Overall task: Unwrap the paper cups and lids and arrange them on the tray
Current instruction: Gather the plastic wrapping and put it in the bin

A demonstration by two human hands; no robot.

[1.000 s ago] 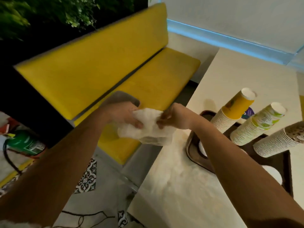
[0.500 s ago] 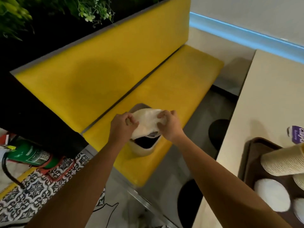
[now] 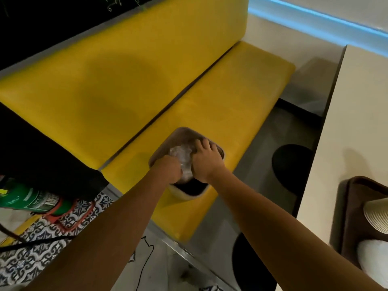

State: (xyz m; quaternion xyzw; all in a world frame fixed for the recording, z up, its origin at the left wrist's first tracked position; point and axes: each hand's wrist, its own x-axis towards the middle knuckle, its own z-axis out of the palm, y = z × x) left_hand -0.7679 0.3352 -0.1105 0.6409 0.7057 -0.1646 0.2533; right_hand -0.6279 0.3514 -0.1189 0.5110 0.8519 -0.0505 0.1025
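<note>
The left hand [image 3: 168,169] is clenched: its fingers [image 3: 176,164] curl downward with their tips out of sight, closed on the near side of a crumpled wad of clear plastic wrapper [image 3: 182,156]. The right hand [image 3: 206,161] lies over the wad's other side, its fingers [image 3: 202,144] bent and slightly spread across the top of the plastic, so both hands grasp the same wad between them. Directly beneath the fingers is a small beige waste bin with a grey-brown swing lid [image 3: 189,195]. The wad sits in its mouth against the tilted lid, and the dark opening shows just below the wrists. The bin stands on the seat of a yellow upholstered bench [image 3: 220,97], which stretches away beyond the fingers. Well to the right of the right hand, a cream table [image 3: 357,122] carries a dark brown plastic tray [image 3: 352,206] at the picture's edge. On the tray are a ribbed stack of pale paper cups lying on its side [image 3: 376,217] and round white lids [image 3: 373,261]. Well to the left of the left hand, a green fire extinguisher [image 3: 29,199] lies on a patterned tile floor [image 3: 31,255].
</note>
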